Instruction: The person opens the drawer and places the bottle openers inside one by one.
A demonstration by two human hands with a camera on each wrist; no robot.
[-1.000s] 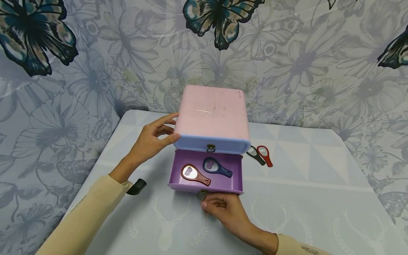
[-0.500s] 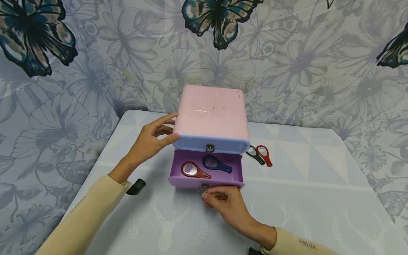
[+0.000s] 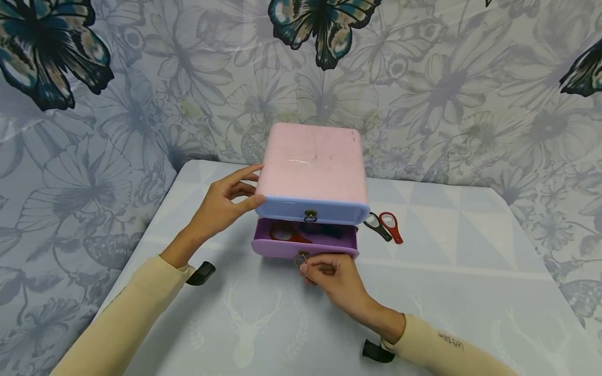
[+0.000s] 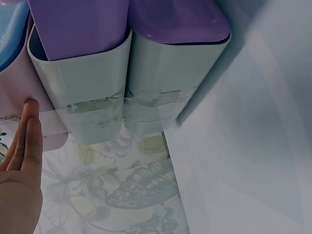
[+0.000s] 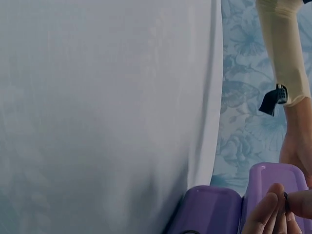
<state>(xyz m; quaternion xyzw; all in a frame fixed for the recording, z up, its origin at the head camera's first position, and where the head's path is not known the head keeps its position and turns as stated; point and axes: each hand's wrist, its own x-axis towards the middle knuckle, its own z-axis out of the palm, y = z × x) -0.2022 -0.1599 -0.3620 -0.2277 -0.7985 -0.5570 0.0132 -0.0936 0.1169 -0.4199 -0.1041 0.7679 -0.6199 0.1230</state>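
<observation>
A small drawer cabinet (image 3: 312, 162) with a pink top and a blue upper drawer (image 3: 282, 208) stands on the table. Below it, a purple drawer (image 3: 277, 248) is partly out. My right hand (image 3: 336, 279) pinches the metal ring pull (image 3: 300, 260) on its front. Inside lie a red paddle-shaped piece (image 3: 293, 236) with a round end and a dark blue one (image 3: 329, 230), both partly shaded by the drawer above. My left hand (image 3: 221, 206) rests its extended fingers and thumb against the cabinet's left side. The left wrist view shows a lower purple drawer (image 4: 185, 22), pushed in.
To the cabinet's right, a black paddle-shaped piece (image 3: 378, 227) and a red one (image 3: 391, 227) lie on the pale patterned table (image 3: 451, 271). A floral wall covering (image 3: 423, 104) rises close behind. Black straps (image 3: 201, 273) hang at both wrists.
My right hand has moved away from me toward the cabinet with the purple drawer's ring pull, so the drawer now stands out less. My left hand has stayed on the cabinet's side.
</observation>
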